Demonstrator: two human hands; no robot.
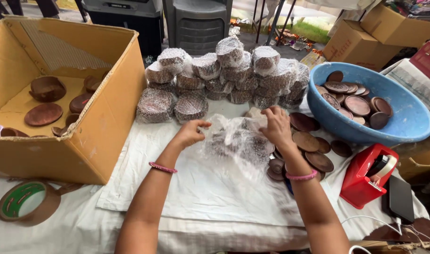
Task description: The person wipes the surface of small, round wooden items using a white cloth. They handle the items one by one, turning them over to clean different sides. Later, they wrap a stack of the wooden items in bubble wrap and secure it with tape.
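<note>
**poster1:** Ok so what's in the hands here? Looks like plastic wrap?

**poster2:** Yep. Both hands are at a bundle of dark round discs (241, 143) in clear bubble wrap (229, 134), sitting mid-table on the white cloth (201, 193). Left hand (190, 133) has its fingers curled in, pinching the wrap's left edge. Right hand (277, 124) is closed over the top right of the bundle, gripping the wrap there.

**poster1:** And the containers? There's a bunch.

**poster2:** Big cardboard box (90, 136) on the left, flaps open — a handful of brown clay discs and little bowls (44, 113) lie loose on its floor, mostly bare cardboard otherwise. Far right there's a blue plastic tub (412, 122) with more of the brown discs (356, 103) heaped toward its far-left side.

**poster1:** What about the stuff behind the hands?

**poster2:** A pile of already wrapped bundles (224, 77), stacked a couple high on the far side of the cloth, between the box and the tub. Loose discs (314, 146) are spread on the table just right of the right hand, near the tub.

**poster1:** Tape?

**poster2:** Two kinds — a roll of brown packing tape (27, 202) near left, below the box, and a red tape dispenser (365, 174) near right, beside a dark phone (401, 197) with a white cable.
</note>
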